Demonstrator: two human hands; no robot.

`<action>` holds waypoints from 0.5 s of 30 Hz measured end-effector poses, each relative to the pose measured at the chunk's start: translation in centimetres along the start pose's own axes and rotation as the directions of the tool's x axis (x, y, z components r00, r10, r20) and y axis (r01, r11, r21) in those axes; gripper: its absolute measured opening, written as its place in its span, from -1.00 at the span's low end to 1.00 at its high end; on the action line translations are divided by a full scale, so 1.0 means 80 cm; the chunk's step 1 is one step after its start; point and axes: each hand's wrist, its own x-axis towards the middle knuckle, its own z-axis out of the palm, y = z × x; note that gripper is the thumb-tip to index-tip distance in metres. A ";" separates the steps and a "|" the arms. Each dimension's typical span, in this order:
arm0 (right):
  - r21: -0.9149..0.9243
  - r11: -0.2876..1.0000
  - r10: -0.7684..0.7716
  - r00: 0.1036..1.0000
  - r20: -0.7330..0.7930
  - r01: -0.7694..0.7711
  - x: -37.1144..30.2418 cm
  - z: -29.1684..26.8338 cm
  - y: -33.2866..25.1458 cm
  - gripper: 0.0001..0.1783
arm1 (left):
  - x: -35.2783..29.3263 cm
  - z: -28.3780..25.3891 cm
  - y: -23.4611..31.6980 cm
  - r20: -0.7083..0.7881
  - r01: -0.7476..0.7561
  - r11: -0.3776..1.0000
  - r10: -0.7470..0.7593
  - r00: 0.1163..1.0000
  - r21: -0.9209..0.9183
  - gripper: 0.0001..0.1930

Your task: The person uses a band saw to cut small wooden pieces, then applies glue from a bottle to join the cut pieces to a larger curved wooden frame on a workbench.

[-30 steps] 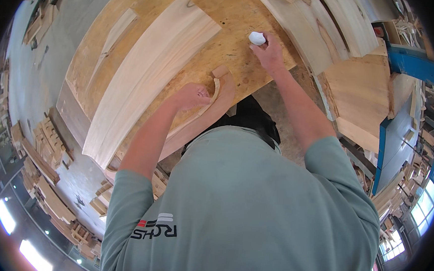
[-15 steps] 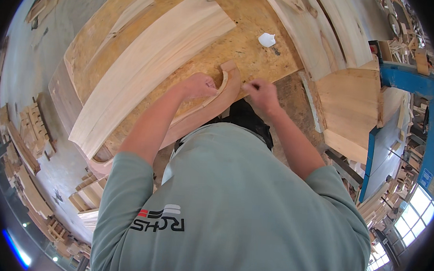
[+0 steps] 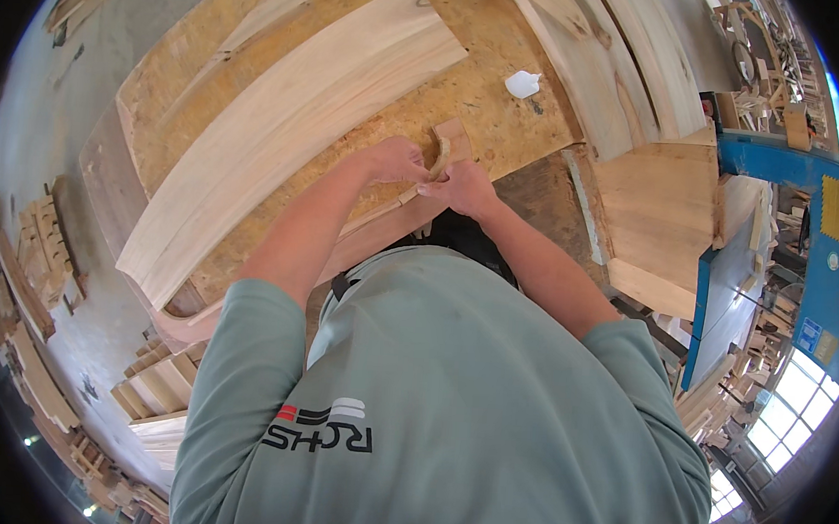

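A curved wooden piece (image 3: 457, 141) lies along the near edge of the workbench, right in front of my body, with a lighter strip along its inner curve. At that inner curve my left hand (image 3: 399, 161) is closed, its fingertips pinched together. My right hand (image 3: 464, 187) reaches over the piece from the right, fingers curled and thumb pointing left. The fingertips of both hands meet or nearly meet over the strip. Whatever they pinch is too small or too hidden to make out.
A wide pale board (image 3: 293, 125) lies across the workbench (image 3: 365, 129), with a narrower offcut (image 3: 261, 20) beyond it. A white plastic container (image 3: 523, 84) sits at the far right. Large panels (image 3: 648, 214) and a blue machine frame (image 3: 770, 155) stand on the right.
My right hand has moved left from beside the curved wooden piece to over it, meeting my left hand. The left hand has stayed close to the same spot on the piece.
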 end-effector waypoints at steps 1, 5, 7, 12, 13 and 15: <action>-0.019 1.000 0.007 1.000 0.007 -0.007 -0.001 0.001 -0.003 -0.49 | 0.002 0.002 -0.004 0.010 0.007 1.000 -0.007 1.000 0.004 -0.54; -0.026 1.000 0.009 1.000 0.014 -0.009 0.002 -0.004 -0.011 -0.50 | 0.007 0.001 -0.004 0.049 -0.004 1.000 0.003 0.999 0.019 -0.53; -0.058 0.998 0.021 1.000 -0.013 -0.021 0.004 0.001 -0.009 -0.51 | 0.009 0.000 -0.003 0.054 -0.021 1.000 0.020 0.998 0.011 -0.52; -0.130 0.990 0.075 0.993 0.095 -0.062 0.008 -0.008 -0.019 -0.55 | 0.010 -0.008 0.000 0.124 0.023 0.999 -0.029 0.992 0.045 -0.55; -0.137 0.987 0.097 0.988 0.120 -0.081 0.009 -0.010 -0.022 -0.56 | 0.009 -0.009 0.001 0.133 0.025 0.999 -0.030 0.991 0.039 -0.56; -0.112 0.990 0.094 0.989 0.118 -0.080 0.007 -0.009 -0.022 -0.56 | 0.007 -0.009 0.003 0.152 0.029 0.999 -0.033 0.988 0.027 -0.58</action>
